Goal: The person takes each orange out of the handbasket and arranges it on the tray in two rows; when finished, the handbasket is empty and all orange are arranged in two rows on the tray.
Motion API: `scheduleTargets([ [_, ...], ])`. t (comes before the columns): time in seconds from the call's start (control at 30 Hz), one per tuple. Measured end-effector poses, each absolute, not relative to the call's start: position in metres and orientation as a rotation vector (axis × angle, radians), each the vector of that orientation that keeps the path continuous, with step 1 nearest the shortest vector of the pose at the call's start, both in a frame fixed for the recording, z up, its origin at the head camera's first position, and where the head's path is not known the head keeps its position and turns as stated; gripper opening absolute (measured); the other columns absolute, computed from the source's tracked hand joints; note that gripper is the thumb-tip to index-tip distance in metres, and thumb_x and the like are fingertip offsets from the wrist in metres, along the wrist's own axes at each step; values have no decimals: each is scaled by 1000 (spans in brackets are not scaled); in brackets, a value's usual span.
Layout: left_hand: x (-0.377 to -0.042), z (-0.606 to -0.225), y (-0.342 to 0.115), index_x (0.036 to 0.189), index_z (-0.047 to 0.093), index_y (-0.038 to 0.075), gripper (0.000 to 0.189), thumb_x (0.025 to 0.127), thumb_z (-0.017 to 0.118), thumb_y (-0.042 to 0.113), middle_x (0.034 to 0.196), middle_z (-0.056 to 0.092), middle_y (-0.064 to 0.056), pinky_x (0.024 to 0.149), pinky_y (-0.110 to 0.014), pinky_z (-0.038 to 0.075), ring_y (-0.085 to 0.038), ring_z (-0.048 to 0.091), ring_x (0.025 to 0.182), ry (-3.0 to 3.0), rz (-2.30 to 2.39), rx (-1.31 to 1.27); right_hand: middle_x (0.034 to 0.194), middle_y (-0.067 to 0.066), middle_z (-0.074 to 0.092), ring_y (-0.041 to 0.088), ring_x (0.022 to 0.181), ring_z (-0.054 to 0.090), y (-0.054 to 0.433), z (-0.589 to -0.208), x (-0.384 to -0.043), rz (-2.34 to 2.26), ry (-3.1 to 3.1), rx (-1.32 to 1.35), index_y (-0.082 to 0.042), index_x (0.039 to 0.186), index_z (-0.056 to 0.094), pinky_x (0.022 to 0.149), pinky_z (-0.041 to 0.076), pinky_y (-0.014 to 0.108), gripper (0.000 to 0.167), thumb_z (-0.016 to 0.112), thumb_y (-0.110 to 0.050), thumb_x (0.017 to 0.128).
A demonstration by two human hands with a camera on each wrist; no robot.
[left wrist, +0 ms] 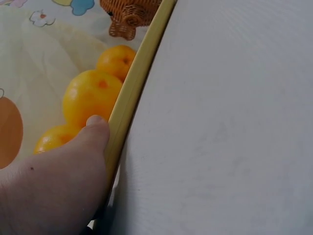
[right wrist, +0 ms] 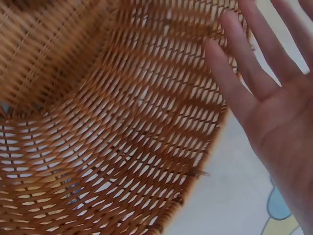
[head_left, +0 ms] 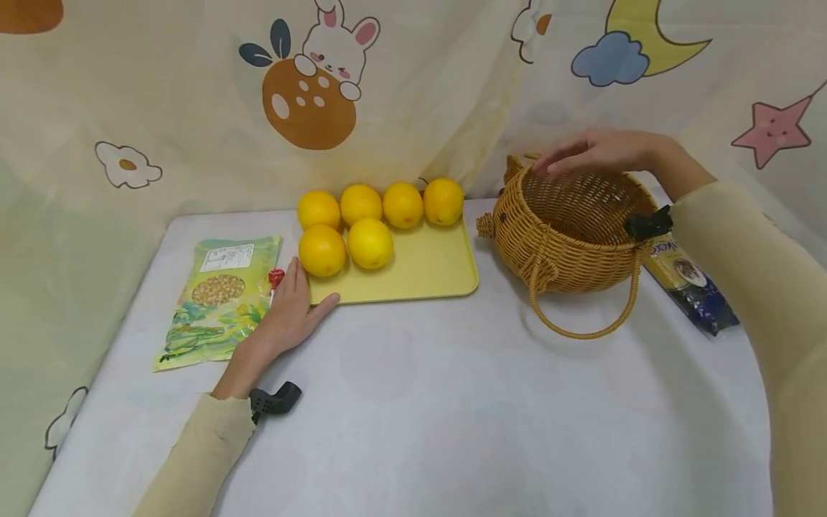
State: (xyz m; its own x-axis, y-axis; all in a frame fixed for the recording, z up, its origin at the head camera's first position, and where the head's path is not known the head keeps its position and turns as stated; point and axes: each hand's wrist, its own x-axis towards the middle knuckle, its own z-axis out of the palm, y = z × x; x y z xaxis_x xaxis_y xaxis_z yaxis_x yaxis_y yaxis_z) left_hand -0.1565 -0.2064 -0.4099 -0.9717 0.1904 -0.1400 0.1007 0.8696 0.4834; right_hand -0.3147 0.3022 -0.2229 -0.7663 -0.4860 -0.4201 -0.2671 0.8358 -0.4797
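My left hand [head_left: 288, 313] rests at the near left corner of a yellow tray [head_left: 429, 262], fingers straight along its left side. In the left wrist view, the thumb [left wrist: 97, 132] lies at the tray's rim beside the oranges [left wrist: 92, 98]. Several oranges [head_left: 370, 244] sit in two rows on the tray's left and back parts. My right hand [head_left: 597, 152] hovers over the back rim of an animal-shaped wicker basket [head_left: 549, 251], holding nothing. The right wrist view shows its fingers [right wrist: 266, 46] extended and spread above the woven wall. The basket's visible inside holds nothing.
Left of the tray lie a bag of pale yellow kernels [head_left: 220, 291] and a red-wrapped lollipop [head_left: 276, 276]. A dark blue and gold packet [head_left: 694, 283] lies partly behind the basket's right side. The basket's handle [head_left: 584, 334] hangs toward the front. A printed cloth [head_left: 420, 93] rises behind.
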Motion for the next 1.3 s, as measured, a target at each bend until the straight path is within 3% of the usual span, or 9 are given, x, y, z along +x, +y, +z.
scheduleTargets([
  [0.17,-154,-413,-206,152,-15,1,98,96,31,66,161,-20,-18,121,-58,6,-41,-7,150,2866,709,258,154,14,38,33,137,45,303,-238,-328,-551,2247,-535,-12,147,43,111,37,54,50,42,-37,103],
  [0.27,-153,-413,-207,152,-14,0,97,96,30,66,161,-21,-18,121,-58,5,-41,-7,150,2873,703,271,156,16,33,38,140,39,301,-243,-334,-566,2140,-515,-11,149,38,110,39,54,52,42,-35,103],
  [0.5,-155,-411,-209,152,-16,2,98,95,31,67,161,-23,-16,120,-59,4,-40,-9,150,2872,714,243,159,18,27,36,141,38,294,-253,-345,-547,1970,-441,-9,154,27,108,42,51,61,46,-35,102],
  [0.67,-156,-413,-208,152,-16,2,98,95,32,67,161,-22,-16,120,-60,5,-40,-8,150,2868,725,241,161,23,14,41,148,18,295,-270,-347,-571,1783,-372,-4,156,11,106,45,51,68,45,-30,103],
  [0.73,-155,-413,-208,152,-16,3,98,95,34,66,161,-22,-16,120,-59,5,-40,-8,151,2868,733,244,160,23,16,39,147,21,294,-278,-346,-552,1726,-350,-4,156,13,104,47,49,66,45,-29,103],
  [0.8,-154,-412,-207,152,-16,3,98,95,35,65,161,-22,-16,120,-60,5,-40,-7,151,2869,745,246,157,21,27,35,142,35,294,-284,-346,-514,1692,-342,-5,154,20,100,51,46,62,46,-28,103],
  [0.93,-153,-411,-206,152,-16,4,99,95,36,65,161,-21,-16,120,-60,6,-40,-7,150,2874,754,246,145,12,44,19,122,55,293,-289,-347,-492,1669,-335,-2,149,28,93,54,39,57,49,-25,101],
  [1.07,-153,-411,-206,152,-16,3,99,95,35,66,161,-22,-15,120,-61,6,-40,-9,150,2866,744,226,149,18,36,16,118,57,292,-291,-346,-511,1688,-332,-1,150,25,92,55,37,61,51,-24,100],
  [1.3,-154,-414,-205,152,-17,4,100,95,34,67,161,-23,-15,120,-60,5,-39,-10,151,2858,721,223,160,23,14,17,129,49,296,-296,-345,-560,1709,-374,-8,156,17,101,50,40,66,51,-22,101],
])
